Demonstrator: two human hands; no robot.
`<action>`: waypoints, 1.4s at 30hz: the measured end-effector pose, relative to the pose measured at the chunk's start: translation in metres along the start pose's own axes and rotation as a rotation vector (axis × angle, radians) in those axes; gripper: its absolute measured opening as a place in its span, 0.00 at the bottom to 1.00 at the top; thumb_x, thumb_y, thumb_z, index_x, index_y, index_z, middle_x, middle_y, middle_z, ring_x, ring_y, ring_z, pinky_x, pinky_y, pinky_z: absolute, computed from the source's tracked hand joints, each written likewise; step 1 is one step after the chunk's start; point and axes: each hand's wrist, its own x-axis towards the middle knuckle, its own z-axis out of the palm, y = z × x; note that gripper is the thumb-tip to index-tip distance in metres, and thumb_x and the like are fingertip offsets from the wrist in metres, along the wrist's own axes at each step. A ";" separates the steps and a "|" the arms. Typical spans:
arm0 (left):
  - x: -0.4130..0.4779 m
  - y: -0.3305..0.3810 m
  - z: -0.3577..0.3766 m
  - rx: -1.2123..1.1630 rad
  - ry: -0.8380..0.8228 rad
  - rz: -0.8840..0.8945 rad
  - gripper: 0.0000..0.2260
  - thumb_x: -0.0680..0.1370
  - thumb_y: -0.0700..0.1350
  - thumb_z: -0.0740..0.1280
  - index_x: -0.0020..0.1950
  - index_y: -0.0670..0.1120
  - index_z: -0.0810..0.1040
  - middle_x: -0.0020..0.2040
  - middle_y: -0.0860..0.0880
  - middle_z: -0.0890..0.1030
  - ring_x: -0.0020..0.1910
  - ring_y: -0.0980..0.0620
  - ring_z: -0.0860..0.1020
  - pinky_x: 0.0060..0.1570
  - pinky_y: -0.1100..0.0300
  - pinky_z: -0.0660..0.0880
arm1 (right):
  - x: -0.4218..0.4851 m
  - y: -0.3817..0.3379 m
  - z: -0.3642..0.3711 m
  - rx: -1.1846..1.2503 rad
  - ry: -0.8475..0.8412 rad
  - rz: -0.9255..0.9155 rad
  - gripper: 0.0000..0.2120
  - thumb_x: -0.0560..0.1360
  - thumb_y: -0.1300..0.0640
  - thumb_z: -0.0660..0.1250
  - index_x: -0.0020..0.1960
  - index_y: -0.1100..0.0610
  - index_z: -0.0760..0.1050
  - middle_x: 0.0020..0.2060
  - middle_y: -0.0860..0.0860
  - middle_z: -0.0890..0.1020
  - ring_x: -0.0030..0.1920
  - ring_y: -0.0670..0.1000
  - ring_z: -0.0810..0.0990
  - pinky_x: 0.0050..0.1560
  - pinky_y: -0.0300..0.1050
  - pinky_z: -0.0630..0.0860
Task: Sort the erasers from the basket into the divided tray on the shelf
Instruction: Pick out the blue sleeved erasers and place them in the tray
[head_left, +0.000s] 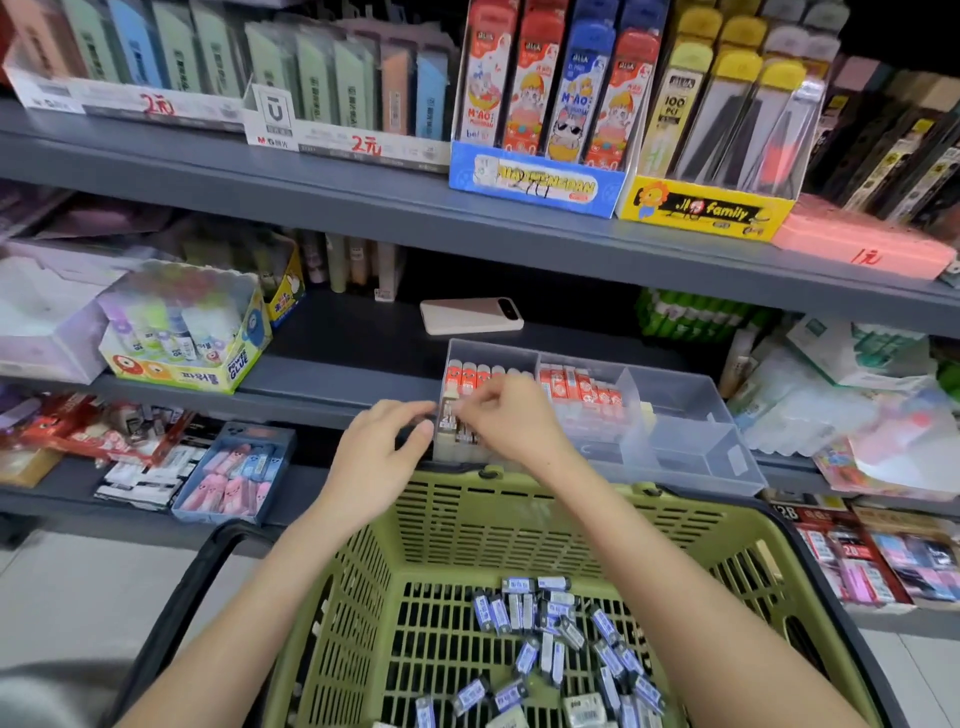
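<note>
Green basket (467, 519) holding blue-labelled erasers (550, 639), left hand (382, 457) curled at near-left corner of clear divided tray (691, 441), grip unclear, right hand (511, 415) pinching brown-labelled erasers (448, 426) there, grey shop shelf (337, 379), "POWER GLUE" box (208, 374), "family" box (701, 208) above

A single wide head-worn camera looks forward and down, close above the left hand (382, 452) and right hand (511, 423); shelf (343, 338) beyond them, basket (545, 499) nearer.
</note>
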 end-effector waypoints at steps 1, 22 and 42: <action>-0.004 0.001 -0.002 0.019 0.039 0.009 0.13 0.80 0.44 0.62 0.65 0.47 0.77 0.59 0.48 0.77 0.60 0.49 0.73 0.61 0.55 0.67 | -0.007 0.004 -0.006 0.051 0.017 -0.036 0.11 0.75 0.57 0.66 0.36 0.58 0.79 0.27 0.50 0.78 0.29 0.45 0.73 0.39 0.43 0.75; -0.077 -0.042 0.163 0.259 -0.688 -0.421 0.27 0.79 0.55 0.64 0.73 0.44 0.63 0.67 0.44 0.73 0.59 0.46 0.77 0.56 0.55 0.75 | -0.111 0.257 0.048 -0.323 -0.349 0.223 0.39 0.69 0.44 0.72 0.74 0.45 0.56 0.68 0.49 0.65 0.66 0.52 0.68 0.63 0.51 0.71; -0.088 -0.050 0.222 0.283 -0.421 -0.416 0.22 0.68 0.56 0.75 0.59 0.53 0.75 0.57 0.49 0.76 0.53 0.51 0.75 0.45 0.62 0.71 | -0.113 0.261 0.082 -0.129 -0.265 0.294 0.18 0.71 0.58 0.70 0.58 0.53 0.68 0.55 0.54 0.70 0.37 0.53 0.75 0.41 0.47 0.75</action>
